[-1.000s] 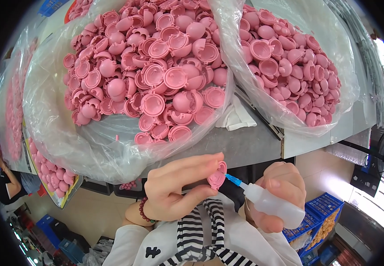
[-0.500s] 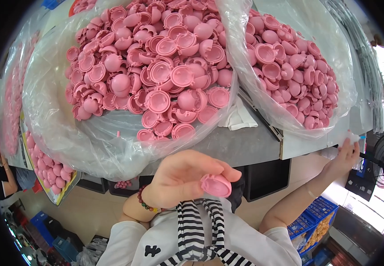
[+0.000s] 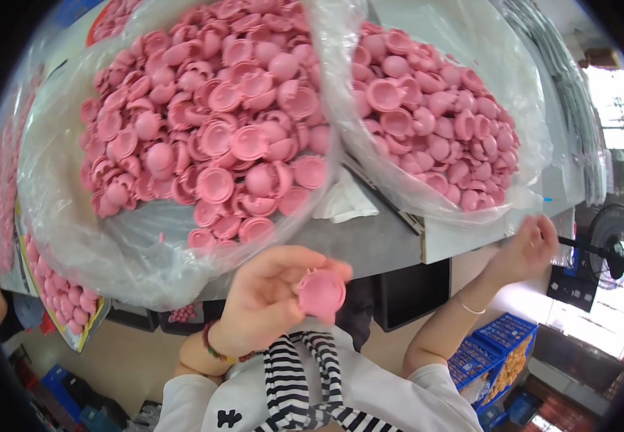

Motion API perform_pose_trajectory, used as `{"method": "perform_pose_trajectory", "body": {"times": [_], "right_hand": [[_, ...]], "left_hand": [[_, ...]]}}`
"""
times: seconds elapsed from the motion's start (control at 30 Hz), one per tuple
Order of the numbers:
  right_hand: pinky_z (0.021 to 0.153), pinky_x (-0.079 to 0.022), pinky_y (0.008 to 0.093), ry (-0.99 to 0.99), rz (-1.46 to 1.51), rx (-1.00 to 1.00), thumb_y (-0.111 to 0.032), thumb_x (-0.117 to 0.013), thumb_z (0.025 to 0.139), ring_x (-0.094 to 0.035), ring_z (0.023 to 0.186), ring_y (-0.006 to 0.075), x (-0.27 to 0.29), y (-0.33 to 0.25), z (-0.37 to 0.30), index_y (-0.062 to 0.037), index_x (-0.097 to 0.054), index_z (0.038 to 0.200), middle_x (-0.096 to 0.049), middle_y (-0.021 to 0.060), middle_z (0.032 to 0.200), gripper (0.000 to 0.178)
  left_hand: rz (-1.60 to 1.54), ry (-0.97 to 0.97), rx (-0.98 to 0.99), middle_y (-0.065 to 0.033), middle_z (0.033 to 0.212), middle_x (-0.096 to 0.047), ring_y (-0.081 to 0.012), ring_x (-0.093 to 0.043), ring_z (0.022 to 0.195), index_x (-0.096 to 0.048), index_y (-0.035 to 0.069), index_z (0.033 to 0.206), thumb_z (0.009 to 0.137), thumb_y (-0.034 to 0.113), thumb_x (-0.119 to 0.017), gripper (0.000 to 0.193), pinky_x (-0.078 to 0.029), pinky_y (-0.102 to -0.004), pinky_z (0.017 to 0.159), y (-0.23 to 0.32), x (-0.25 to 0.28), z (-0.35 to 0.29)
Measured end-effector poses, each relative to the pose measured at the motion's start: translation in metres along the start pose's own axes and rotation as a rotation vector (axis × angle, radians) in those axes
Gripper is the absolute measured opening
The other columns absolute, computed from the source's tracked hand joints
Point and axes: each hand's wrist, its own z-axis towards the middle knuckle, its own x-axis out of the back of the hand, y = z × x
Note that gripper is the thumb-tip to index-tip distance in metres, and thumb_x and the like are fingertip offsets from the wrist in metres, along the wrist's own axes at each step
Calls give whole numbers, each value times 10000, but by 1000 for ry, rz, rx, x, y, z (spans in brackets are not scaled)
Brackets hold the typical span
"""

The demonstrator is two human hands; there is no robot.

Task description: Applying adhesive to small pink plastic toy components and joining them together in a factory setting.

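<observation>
My left hand, with a beaded bracelet at its wrist, pinches a pink plastic half-shell in front of my chest. The shell is round and cup-like, with small tabs at its rim. Out to the right, past the table's front edge, my right hand is raised with its fingers curled in. Whatever those fingers hold, if anything, is too small or hidden to make out. A clear plastic bag lies spread on the table, heaped with pink half-shells. A second clear bag to its right holds smaller-looking pink pieces.
A white cloth and a dark metal strip lie between the bags on the grey table. Black bins sit below the edge. At left is a tray of pink pieces; blue crates and a fan stand right.
The half-shell has turned in my left hand and now shows its round face. My right hand has pulled inward a little, its fingers more curled. The whole view has shifted.
</observation>
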Motion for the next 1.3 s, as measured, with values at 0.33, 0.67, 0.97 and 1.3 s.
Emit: {"method": "perform_pose_trajectory", "body": {"times": [0.33, 0.67, 0.97, 1.3], "right_hand": [[734, -403, 350, -829, -277, 210, -19, -595, 656, -489, 820, 280, -55, -80, 7, -19, -534, 968, -534, 116, 896, 319], [706, -411, 338, -866, -322, 47, -65, -617, 688, -491, 792, 267, -48, -81, 7, 17, -544, 933, -497, 115, 899, 268], [721, -411, 306, -901, 252, -23, -143, -750, 560, -493, 798, 208, -37, -143, -41, -71, -627, 870, -518, 61, 931, 341], [674, -420, 320, -1111, 226, 180, -40, -685, 556, -506, 749, 242, -53, -137, -60, -22, -567, 970, -533, 83, 889, 431]], "left_hand": [[485, 122, -170, -249, 1166, -445, -255, -484, 1071, -445, -68, 1099, 749, -58, -588, 378, -413, -343, 893, -5, -10, -4], [477, 140, -184, -251, 1158, -454, -249, -499, 1051, -442, -67, 1102, 748, -47, -593, 385, -421, -339, 885, 2, -3, -10], [395, 128, -205, -259, 1184, -430, -265, -474, 1090, -426, -77, 1111, 751, -68, -576, 390, -384, -353, 925, -3, -4, -7], [470, 151, -253, -252, 1182, -431, -279, -463, 1107, -430, -78, 1107, 740, -84, -575, 394, -387, -354, 929, 4, -1, -10]]}}
